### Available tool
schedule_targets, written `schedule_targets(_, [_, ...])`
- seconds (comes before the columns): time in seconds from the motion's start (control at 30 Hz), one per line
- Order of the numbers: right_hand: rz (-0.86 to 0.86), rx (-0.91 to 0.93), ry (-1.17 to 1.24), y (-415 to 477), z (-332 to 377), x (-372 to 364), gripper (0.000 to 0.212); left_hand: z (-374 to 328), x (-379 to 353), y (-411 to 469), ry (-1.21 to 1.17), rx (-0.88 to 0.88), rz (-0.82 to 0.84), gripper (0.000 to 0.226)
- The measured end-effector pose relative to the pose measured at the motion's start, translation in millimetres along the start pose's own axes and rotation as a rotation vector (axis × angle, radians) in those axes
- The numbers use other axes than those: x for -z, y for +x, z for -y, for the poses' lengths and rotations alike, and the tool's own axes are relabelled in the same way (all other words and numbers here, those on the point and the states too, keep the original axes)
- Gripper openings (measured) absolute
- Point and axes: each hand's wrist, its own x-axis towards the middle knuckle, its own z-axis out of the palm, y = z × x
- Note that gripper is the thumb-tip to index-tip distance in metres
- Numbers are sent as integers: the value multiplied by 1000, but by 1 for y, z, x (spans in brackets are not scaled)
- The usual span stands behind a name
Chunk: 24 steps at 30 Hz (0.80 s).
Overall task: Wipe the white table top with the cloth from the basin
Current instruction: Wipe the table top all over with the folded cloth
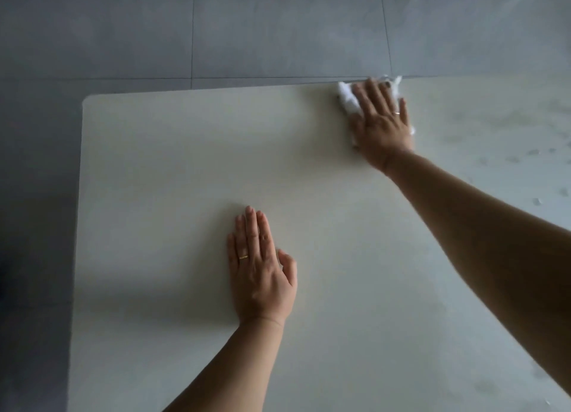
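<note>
My right hand [383,124] presses flat, fingers spread, on the white cloth [347,98] at the worktop's [185,164] far edge — soft, limp, likely damp, best pinned under the palm — while my left hand [262,266] rests open, empty, bracing on the surface.

You see a white cloth [347,98] on the off-white table top [185,152], grey floor tiles [123,31], and a gold ring [243,257].
</note>
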Motion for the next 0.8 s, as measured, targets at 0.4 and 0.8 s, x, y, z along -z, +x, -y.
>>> schedule_targets(0.4, [64, 231, -4, -38, 66, -23, 61, -1, -2, 0, 39, -15, -47, 65])
schedule_targets(0.8, [18, 107, 22, -18, -76, 10, 54, -13, 2, -1, 149, 73, -46, 68])
